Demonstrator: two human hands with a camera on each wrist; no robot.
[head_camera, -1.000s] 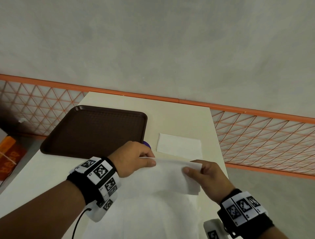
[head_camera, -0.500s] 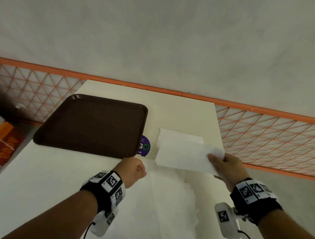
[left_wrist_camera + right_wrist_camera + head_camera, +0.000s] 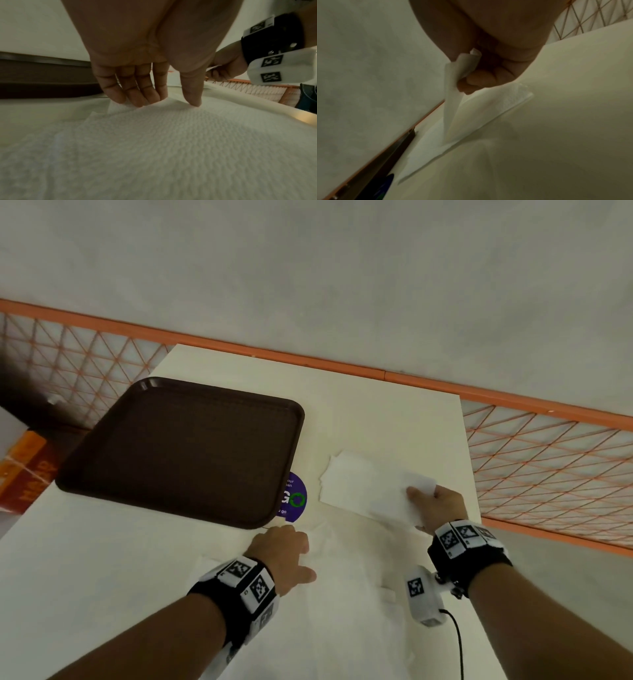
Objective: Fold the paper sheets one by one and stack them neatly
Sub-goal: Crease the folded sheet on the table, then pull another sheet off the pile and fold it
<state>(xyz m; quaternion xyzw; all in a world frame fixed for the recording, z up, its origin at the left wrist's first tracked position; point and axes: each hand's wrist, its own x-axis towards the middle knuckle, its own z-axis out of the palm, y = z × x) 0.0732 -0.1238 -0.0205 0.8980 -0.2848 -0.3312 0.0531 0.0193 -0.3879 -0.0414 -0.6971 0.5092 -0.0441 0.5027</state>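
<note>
My right hand pinches a folded white paper sheet by its right end, holding it just over the folded stack at the table's right. In the right wrist view the fingers curl round the sheet's corner. My left hand rests with straight fingers and thumb on the top unfolded textured sheet of the pile near the front edge.
A dark brown tray lies at the back left of the cream table. A purple round sticker shows beside the tray's corner. An orange lattice railing runs behind and right. An orange box stands at far left.
My right hand carried the folded sheet away from the left hand, back and right onto the folded stack. My left hand let go and came down flat on the unfolded pile.
</note>
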